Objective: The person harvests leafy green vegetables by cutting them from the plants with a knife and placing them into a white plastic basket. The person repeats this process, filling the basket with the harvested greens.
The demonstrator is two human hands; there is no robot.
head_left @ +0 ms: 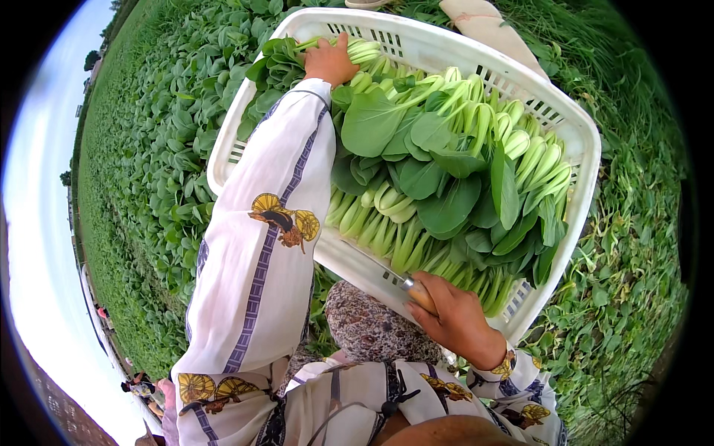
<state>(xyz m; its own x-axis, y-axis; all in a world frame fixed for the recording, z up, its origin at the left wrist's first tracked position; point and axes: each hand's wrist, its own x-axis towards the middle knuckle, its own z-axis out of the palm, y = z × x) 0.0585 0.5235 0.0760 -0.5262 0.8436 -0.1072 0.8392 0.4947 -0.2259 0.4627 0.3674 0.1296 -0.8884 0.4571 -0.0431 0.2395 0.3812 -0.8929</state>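
Observation:
In front of me a white slotted plastic crate (585,161) holds many bok choy (440,173), laid in rows with pale stalks outward and dark leaves toward the middle. My left hand (330,60) reaches into the far left corner, its fingers curled over a bunch of bok choy (365,51); leaves stick out to its left and stalks to its right. Near the crate's close side, my right hand (454,318) grips the wooden handle of a knife (421,296). Its thin metal blade points left and away, along the near row of stalks, and is partly hard to make out.
Leafy green crop rows (167,139) grow to the left. Cut leaves and low plants (608,301) cover the ground to the right. Behind the crate shows a beige trouser leg (491,25). My patterned knee (379,323) is close to the near rim. Other people (139,386) are far off at lower left.

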